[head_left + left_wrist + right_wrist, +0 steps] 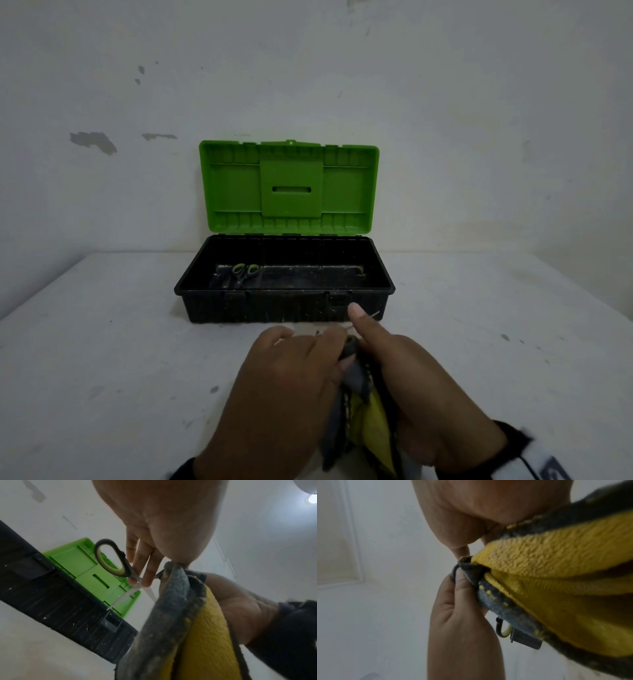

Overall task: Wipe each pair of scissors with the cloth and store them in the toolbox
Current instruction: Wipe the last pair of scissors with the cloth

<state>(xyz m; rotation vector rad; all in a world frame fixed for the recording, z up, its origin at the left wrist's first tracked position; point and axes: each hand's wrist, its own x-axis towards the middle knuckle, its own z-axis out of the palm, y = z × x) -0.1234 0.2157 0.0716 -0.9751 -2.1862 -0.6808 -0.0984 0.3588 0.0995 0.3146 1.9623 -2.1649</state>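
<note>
No writing is legible anywhere; on a scuffed white table [102, 342] against a chipped white wall [479, 120], the left hand [284, 383] pinches open scissors [126, 574] just near the toolbox [284, 305], another pair [244, 272] lying in its left end; the right hand [411, 380] grips the yellow-grey cloth [363, 418], thumb raised.

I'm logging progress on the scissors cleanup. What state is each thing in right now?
Toolbox: lid up, open, on the table.
Scissors in toolbox: lying at its left end, stored.
Held scissors: blades apart, out of the toolbox, one blade going into the cloth.
Cloth: bunched, grey and yellow, off the table.
Left hand: holds the scissors.
Right hand: grips the cloth, forefinger straight.
</note>
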